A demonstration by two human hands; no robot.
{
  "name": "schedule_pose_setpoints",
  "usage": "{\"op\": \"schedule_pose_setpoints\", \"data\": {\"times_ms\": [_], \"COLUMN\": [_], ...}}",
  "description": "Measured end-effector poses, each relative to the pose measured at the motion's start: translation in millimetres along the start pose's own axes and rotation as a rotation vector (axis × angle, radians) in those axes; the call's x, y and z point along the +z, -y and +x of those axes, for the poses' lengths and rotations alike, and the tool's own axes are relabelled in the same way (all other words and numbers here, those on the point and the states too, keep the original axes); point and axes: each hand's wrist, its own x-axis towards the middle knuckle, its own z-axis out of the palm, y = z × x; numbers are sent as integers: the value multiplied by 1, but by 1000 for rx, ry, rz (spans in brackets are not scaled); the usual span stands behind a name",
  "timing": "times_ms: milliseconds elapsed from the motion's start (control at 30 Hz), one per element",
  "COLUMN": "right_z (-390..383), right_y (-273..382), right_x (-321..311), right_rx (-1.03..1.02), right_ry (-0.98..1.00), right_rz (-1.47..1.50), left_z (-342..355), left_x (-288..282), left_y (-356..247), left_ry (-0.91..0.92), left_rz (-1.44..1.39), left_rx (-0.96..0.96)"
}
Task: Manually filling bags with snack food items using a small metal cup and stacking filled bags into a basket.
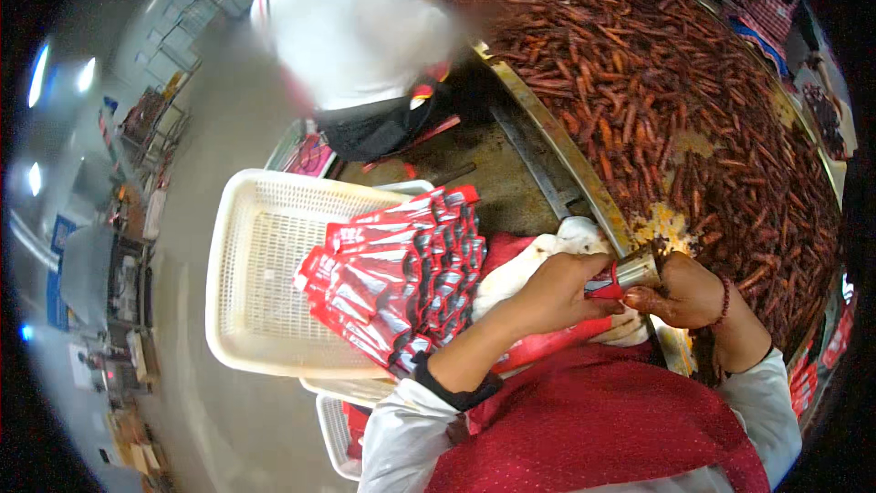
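Two bare hands meet just above a red apron [593, 420], close to the body. The left hand [552, 297] is curled around a small red packet [604, 288], pinching it by its end, and the right hand [680, 292], its fingers smeared with reddish sauce, closes on the other end of that same packet where a short metal spout [639, 267] pokes out between the two hands. A bead bracelet [725, 299] sits on the right wrist, and a black band [452, 391] circles the left forearm.

To the left of the left hand a fanned stack of red and silver packets [401, 283] lies overlapping, resting across the edge of a white plastic basket [246, 310]. A white cloth [520, 269] lies under and just behind the left hand, touching the stack. Another white basket [333, 429] shows partly below the left forearm.

Ahead and to the right of the right hand spreads a big heap of reddish-brown spicy strips [666, 100] on a metal table [547, 132], the nearest ones lying just beside the fingers. Beyond the hands a person in a white top [356, 27] stands at the far side, well apart
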Motion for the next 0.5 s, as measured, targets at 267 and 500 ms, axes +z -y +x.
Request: {"op": "schedule_pose_setpoints", "data": {"times_ms": [267, 500], "right_z": [-15, -22], "right_y": [-47, -64], "right_x": [13, 21], "right_rx": [90, 166], "right_ry": [-471, -570], "right_rz": [838, 920], "left_z": [-68, -49], "left_x": [-113, 25], "left_y": [100, 105], "left_ry": [-560, -223], "left_rz": [492, 138], "left_rx": [-79, -320]}}
